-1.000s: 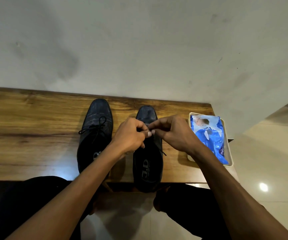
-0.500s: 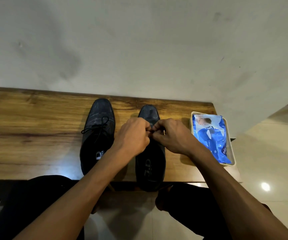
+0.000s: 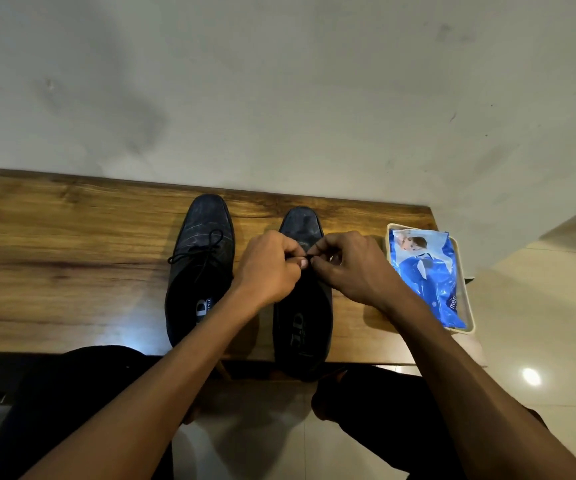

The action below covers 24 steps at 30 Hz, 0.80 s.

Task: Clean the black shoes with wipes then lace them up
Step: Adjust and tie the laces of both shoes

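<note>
Two black shoes stand side by side on the wooden table (image 3: 54, 258), toes toward the wall. The left shoe (image 3: 201, 268) has its lace tied in a bow across the top. Over the lacing area of the right shoe (image 3: 302, 327), my left hand (image 3: 267, 268) and my right hand (image 3: 352, 268) meet fingertip to fingertip. Both pinch the thin black lace (image 3: 309, 258) between thumb and fingers. My hands hide most of that shoe's eyelets and the rest of the lace.
A blue pack of wipes (image 3: 426, 275) lies in a shallow pale tray (image 3: 466, 306) at the table's right end, close to my right wrist. A plain wall rises behind the table. Tiled floor shows to the right and below, by my dark-clad knees.
My two hands have drawn closer together over the right shoe, still pinching the lace. The shoes and the wipes pack have not moved.
</note>
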### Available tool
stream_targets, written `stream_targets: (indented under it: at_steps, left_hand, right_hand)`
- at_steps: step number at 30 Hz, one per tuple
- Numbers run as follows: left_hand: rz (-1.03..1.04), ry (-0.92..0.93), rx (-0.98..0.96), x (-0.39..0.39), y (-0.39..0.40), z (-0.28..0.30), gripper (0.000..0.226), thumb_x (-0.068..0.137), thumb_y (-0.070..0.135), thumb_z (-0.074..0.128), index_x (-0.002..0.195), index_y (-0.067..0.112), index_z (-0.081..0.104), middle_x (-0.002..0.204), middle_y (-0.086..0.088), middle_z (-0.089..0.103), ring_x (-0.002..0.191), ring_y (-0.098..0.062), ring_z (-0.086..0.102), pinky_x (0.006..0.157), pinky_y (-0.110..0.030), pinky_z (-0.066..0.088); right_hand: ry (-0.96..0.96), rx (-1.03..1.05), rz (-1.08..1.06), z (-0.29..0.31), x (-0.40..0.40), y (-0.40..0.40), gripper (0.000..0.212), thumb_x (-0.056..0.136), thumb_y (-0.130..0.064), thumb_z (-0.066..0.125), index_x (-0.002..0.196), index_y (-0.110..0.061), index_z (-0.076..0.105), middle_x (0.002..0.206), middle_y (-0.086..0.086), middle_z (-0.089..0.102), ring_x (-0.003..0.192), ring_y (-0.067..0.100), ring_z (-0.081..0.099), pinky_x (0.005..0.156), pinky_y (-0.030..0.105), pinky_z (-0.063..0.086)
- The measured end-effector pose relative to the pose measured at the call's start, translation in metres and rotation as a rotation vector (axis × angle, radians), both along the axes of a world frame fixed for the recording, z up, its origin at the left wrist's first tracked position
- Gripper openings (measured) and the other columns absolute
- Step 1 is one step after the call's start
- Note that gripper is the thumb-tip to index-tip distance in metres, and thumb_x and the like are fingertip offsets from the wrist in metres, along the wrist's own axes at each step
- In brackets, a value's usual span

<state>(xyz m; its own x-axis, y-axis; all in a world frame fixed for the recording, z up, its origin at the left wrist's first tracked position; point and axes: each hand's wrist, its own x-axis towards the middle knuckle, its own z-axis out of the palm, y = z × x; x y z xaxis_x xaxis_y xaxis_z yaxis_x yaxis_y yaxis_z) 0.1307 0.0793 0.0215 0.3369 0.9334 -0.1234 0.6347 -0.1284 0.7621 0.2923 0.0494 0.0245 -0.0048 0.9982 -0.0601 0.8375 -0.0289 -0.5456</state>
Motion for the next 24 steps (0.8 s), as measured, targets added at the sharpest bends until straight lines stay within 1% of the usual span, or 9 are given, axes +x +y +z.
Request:
stream_targets:
  at_steps: [3,5,9,11,13,16,20,22,24]
  left_hand:
    - [0.09,-0.128,-0.121,0.0,-0.002,0.001,0.012,0.091,0.019,0.069,0.081,0.021,0.074,0.067,0.006,0.064,0.067,-0.013,0.062,0.071,-0.037,0.056]
    - [0.122,-0.175,-0.168,0.001,-0.004,0.0,0.014,0.092,0.02,0.069,0.078,0.023,0.072,0.07,0.005,0.065,0.068,-0.013,0.061,0.07,-0.035,0.054]
    - [0.146,-0.232,-0.222,0.001,-0.003,-0.001,0.016,0.092,0.021,0.068,0.078,0.021,0.075,0.079,0.003,0.07,0.069,-0.011,0.059,0.074,-0.04,0.055]
    - [0.126,-0.243,-0.232,0.001,-0.003,-0.001,0.016,0.093,0.02,0.066,0.08,0.02,0.076,0.081,0.003,0.07,0.07,-0.01,0.058,0.071,-0.036,0.051]
    - [0.107,-0.235,-0.229,0.001,-0.004,-0.001,0.015,0.094,0.021,0.065,0.084,0.02,0.076,0.085,0.002,0.07,0.073,-0.01,0.058,0.071,-0.034,0.05]
    - [0.098,-0.227,-0.233,0.0,-0.004,0.0,0.013,0.095,0.021,0.064,0.088,0.02,0.075,0.088,0.003,0.07,0.074,-0.01,0.058,0.071,-0.031,0.05]
    - [0.121,-0.238,-0.244,-0.004,0.0,0.005,0.009,0.092,0.022,0.069,0.092,0.017,0.076,0.091,0.005,0.071,0.068,-0.004,0.057,0.06,-0.019,0.042]
    - [0.145,-0.237,-0.251,-0.006,0.003,0.005,0.008,0.09,0.02,0.07,0.091,0.016,0.077,0.094,0.004,0.072,0.073,-0.004,0.059,0.063,-0.02,0.044]
    - [0.165,-0.22,-0.252,-0.008,0.005,0.003,0.007,0.089,0.019,0.071,0.089,0.016,0.078,0.098,0.002,0.072,0.087,-0.007,0.063,0.072,-0.024,0.049]
  right_hand:
    - [0.027,0.085,-0.077,-0.003,-0.002,-0.004,0.007,0.09,-0.027,0.071,0.096,-0.026,0.074,0.083,-0.015,0.068,0.07,-0.007,0.058,0.06,0.008,0.039]
    - [0.065,0.106,-0.1,-0.002,0.0,-0.005,0.006,0.088,-0.026,0.073,0.093,-0.025,0.075,0.08,-0.014,0.069,0.07,-0.004,0.062,0.063,0.012,0.046]
    - [0.069,0.089,-0.032,0.002,0.001,-0.008,0.011,0.088,-0.026,0.073,0.096,-0.022,0.079,0.075,-0.016,0.067,0.065,-0.009,0.06,0.06,0.004,0.04]
    - [0.06,0.097,-0.037,0.002,0.0,-0.008,0.012,0.088,-0.032,0.075,0.095,-0.023,0.08,0.077,-0.013,0.07,0.067,-0.006,0.061,0.061,0.008,0.04]
    - [0.06,0.101,-0.052,0.002,0.0,-0.007,0.012,0.089,-0.031,0.075,0.094,-0.022,0.08,0.079,-0.011,0.071,0.07,-0.002,0.061,0.063,0.016,0.045]
    - [0.035,0.073,-0.034,0.002,0.0,-0.005,0.011,0.091,-0.029,0.071,0.095,-0.023,0.079,0.079,-0.013,0.07,0.073,-0.002,0.062,0.066,0.02,0.049]
    - [-0.025,0.045,-0.009,0.001,0.008,-0.006,0.013,0.093,-0.036,0.065,0.093,-0.027,0.075,0.082,-0.013,0.072,0.078,0.005,0.065,0.072,0.037,0.057]
    - [-0.086,0.028,-0.001,0.001,0.012,-0.008,0.013,0.092,-0.036,0.062,0.091,-0.027,0.072,0.082,-0.013,0.07,0.078,0.008,0.064,0.071,0.04,0.056]
    - [-0.145,0.009,0.017,0.002,0.013,-0.011,0.009,0.09,-0.035,0.062,0.088,-0.029,0.068,0.081,-0.015,0.067,0.079,0.011,0.064,0.071,0.04,0.055]
